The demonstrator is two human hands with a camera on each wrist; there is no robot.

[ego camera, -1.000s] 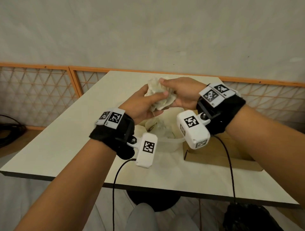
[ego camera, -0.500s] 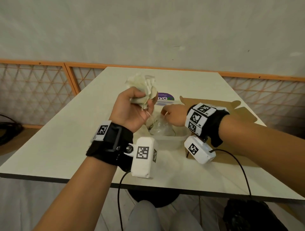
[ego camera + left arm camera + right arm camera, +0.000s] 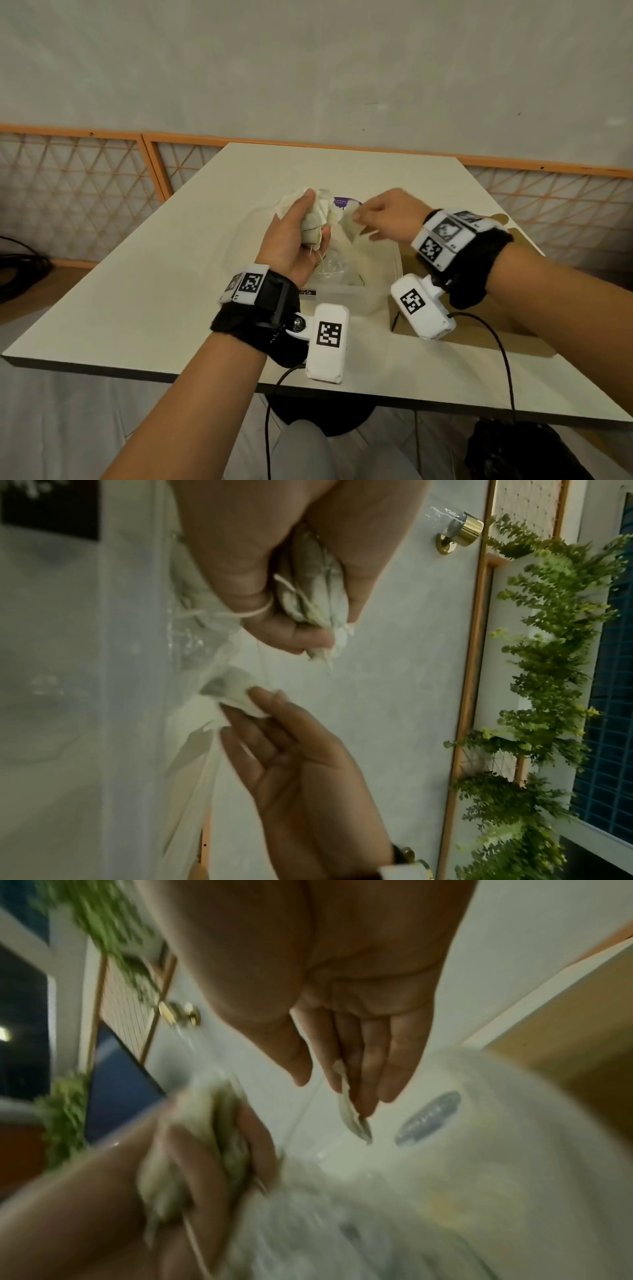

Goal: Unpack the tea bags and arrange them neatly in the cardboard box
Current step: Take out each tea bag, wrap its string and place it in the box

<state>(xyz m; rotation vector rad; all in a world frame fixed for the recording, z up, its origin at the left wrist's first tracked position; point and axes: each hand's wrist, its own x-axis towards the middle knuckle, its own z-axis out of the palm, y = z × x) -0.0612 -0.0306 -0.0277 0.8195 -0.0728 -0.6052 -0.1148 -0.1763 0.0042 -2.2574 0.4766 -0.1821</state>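
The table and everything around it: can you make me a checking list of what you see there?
Surface: pale table, bare on the left side.
Job's things: bunch of tea bags in the left hand; one tea bag pinched by the right hand; cardboard box flat on the right.
Clutter: clear plastic tub holding a crumpled plastic bag; lid with purple label behind.
Grippers: both hands raised over the tub.
Cables: black wire from each wrist camera; more cables on the floor, left.
Surroundings: grey wall, orange lattice fence, green plants.
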